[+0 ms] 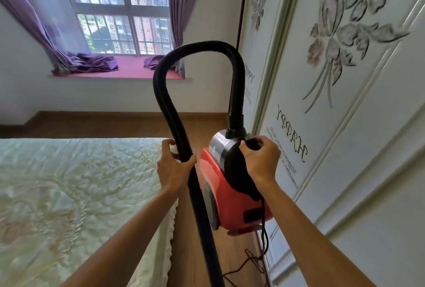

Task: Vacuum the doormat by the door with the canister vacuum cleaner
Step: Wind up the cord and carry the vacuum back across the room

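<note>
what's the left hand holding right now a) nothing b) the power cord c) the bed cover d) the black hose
d: the left hand curls round the black hose, while the right hand grips the handle of the red canister.
</note>
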Motion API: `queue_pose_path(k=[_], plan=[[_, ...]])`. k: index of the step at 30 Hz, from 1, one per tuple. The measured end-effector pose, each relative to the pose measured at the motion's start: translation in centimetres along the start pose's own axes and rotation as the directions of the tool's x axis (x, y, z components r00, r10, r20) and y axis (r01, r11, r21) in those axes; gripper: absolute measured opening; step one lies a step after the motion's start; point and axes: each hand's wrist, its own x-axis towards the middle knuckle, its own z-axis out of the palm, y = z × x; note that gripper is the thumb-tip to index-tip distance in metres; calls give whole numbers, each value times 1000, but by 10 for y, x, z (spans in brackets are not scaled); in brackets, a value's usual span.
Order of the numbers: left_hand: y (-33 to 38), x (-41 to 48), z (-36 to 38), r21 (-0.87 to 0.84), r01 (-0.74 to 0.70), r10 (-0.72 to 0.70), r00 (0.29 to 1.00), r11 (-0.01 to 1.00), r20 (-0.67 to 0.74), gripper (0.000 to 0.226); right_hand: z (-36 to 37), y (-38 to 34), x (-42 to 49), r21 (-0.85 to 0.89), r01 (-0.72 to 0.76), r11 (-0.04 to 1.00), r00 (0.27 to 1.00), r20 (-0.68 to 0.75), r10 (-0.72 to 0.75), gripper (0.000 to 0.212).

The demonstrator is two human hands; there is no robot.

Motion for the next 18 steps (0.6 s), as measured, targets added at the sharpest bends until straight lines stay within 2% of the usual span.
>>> queue_pose_path(k=[10,18], plan=[[-36,136,59,10,20,-20,1000,1000,11,58,98,14,106,0,-24,1000,1000,15,24,16],[-46,261,105,1,16,-16,998,1000,55,57,180,15,204,11,-71,997,997,-37,71,16]])
